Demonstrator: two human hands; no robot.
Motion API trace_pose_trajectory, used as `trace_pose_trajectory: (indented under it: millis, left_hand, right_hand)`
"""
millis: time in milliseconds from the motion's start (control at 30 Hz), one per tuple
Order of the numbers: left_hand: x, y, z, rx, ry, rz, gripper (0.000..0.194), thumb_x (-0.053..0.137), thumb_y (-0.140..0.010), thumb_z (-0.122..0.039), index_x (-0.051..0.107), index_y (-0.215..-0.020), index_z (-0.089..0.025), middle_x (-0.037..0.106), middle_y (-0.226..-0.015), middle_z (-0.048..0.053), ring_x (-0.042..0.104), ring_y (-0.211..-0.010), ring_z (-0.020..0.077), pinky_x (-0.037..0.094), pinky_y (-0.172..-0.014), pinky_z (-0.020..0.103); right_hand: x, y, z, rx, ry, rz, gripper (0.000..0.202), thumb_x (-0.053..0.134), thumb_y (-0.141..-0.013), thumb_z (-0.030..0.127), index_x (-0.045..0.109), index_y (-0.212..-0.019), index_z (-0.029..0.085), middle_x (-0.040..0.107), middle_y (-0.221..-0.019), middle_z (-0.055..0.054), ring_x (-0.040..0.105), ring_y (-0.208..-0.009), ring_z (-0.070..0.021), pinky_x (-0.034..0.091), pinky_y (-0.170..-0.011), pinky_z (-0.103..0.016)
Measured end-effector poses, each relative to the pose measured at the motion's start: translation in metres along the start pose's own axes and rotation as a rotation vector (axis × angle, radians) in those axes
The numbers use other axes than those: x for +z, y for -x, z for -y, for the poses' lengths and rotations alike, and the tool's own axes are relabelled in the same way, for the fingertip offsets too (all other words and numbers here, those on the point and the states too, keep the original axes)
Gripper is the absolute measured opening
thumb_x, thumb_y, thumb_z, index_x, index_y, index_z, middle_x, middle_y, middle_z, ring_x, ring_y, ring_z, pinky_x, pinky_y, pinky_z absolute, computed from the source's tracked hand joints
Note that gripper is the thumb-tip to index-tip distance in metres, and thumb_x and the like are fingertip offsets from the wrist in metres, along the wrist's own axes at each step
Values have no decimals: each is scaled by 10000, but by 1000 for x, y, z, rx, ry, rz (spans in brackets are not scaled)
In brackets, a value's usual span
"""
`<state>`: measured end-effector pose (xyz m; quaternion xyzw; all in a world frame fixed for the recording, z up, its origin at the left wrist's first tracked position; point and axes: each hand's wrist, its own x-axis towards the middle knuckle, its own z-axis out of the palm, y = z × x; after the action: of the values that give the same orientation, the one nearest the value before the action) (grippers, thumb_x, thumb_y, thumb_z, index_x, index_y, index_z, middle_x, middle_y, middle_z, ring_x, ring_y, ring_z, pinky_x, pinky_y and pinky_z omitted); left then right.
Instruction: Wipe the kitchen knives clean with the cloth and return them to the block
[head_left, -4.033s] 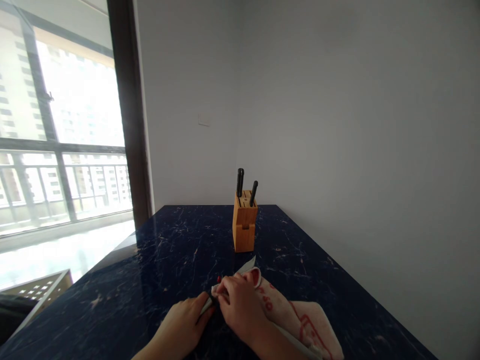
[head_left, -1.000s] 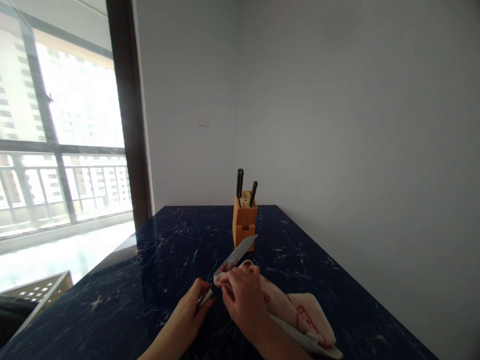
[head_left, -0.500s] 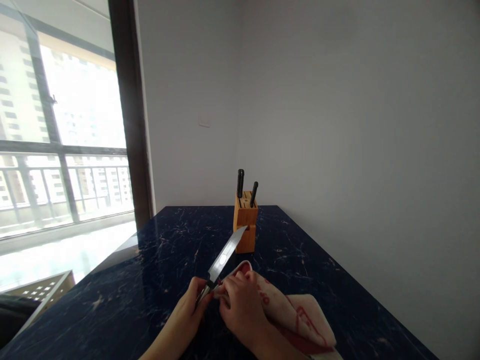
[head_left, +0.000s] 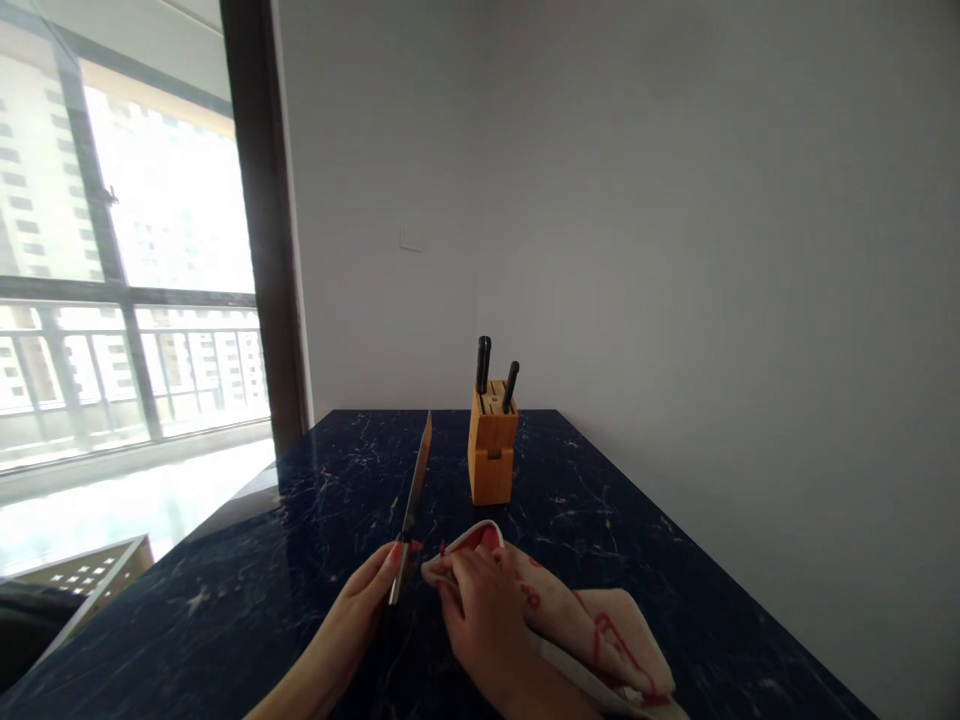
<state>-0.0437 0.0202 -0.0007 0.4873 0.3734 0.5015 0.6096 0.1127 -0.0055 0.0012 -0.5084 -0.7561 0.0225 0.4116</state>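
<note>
A kitchen knife [head_left: 418, 478] points up and away from me, its blade seen nearly edge-on. My left hand [head_left: 367, 590] is closed around its handle, thumb on top. Just to the right, my right hand [head_left: 480, 610] pinches the edge of a white and red towel [head_left: 611, 640]. The towel trails from my fingers to the right along the table, and its folded corner rises above my knuckles. A narrow gap separates the knife from the towel. Beyond both hands stands a wooden knife block [head_left: 493, 460] with two black-handled knives in its slots.
The dark blue marbled table [head_left: 337, 480] reaches back to the grey walls. At lower left, a light-coloured perforated piece [head_left: 97, 575] stands beside the table edge, with something black by it. A large window [head_left: 127, 250] is on the left.
My left hand has moved slightly left, drawing the knife away from the towel. The blade has turned from flat side showing to nearly edge-on and points more upright. My right hand still holds the towel.
</note>
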Motion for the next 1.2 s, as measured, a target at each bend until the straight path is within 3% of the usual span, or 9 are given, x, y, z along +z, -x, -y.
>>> trace_pose_trajectory:
  millis: [233,333,433,600,700,800,933,1033,1200]
  left_hand:
    - [-4,-7,8,-6,90,80,361,639,-712,-383,622,-1018,-193,687,-881,28,610,-842,164,427,-844,282]
    - [-5,-7,8,8,56,49,384,649,-697,-394,629,-1013,-177,687,-883,40,608,-861,180,437,-828,286]
    - [-4,-4,6,4,12,52,414,639,-700,-412,620,-1034,-166,686,-888,50,612,-838,187,454,-787,289]
    - [-5,-2,0,23,-99,76,403,618,-705,-440,616,-1024,-194,684,-887,24,615,-840,196,466,-743,267]
    - [-12,-5,2,58,-288,15,444,628,-676,-470,611,-1016,-185,680,-790,19,620,-699,193,473,-631,269]
    - [-18,-10,5,152,-436,-117,447,637,-654,-488,615,-969,-171,657,-744,7,594,-693,184,454,-626,260]
    - [-22,-11,0,235,-471,-270,379,586,-671,-544,615,-716,-168,595,-659,-18,537,-669,156,417,-633,240]
    - [-21,-9,-5,207,-446,-294,448,539,-674,-596,498,-509,-181,442,-488,-51,428,-510,118,350,-513,231]
    - [-21,-8,-7,210,-398,-307,467,520,-681,-607,418,-494,-192,359,-468,-70,350,-468,96,285,-475,224]
  right_hand:
    - [1,0,-1,-28,65,56,177,407,-836,126,544,-805,235,625,-826,17,528,-846,-170,250,-866,-381]
    - [-3,1,2,-51,58,132,190,387,-880,227,545,-776,231,629,-805,19,524,-850,-175,244,-883,-400]
    - [-3,3,3,-39,30,165,127,494,-835,357,560,-851,249,637,-848,17,520,-891,-201,218,-908,-429]
    - [-3,1,-5,-38,81,113,103,527,-813,329,557,-841,235,633,-813,10,521,-856,-193,235,-886,-408]
    - [-7,-4,-9,-72,145,94,144,502,-827,350,551,-786,220,627,-795,-5,508,-849,-192,265,-834,-384]
    - [-10,-7,-10,-100,196,90,182,484,-836,371,553,-767,217,622,-795,-18,494,-850,-199,267,-813,-386]
    - [-11,-7,-13,-97,216,83,171,489,-833,372,554,-771,226,617,-815,-15,486,-870,-207,269,-796,-385]
    - [-11,-6,-16,-86,222,76,146,522,-812,374,558,-785,235,617,-806,-10,491,-881,-215,269,-801,-393]
    - [-11,-1,-13,-47,288,89,194,599,-737,382,550,-840,225,621,-820,-34,500,-892,-251,283,-799,-428]
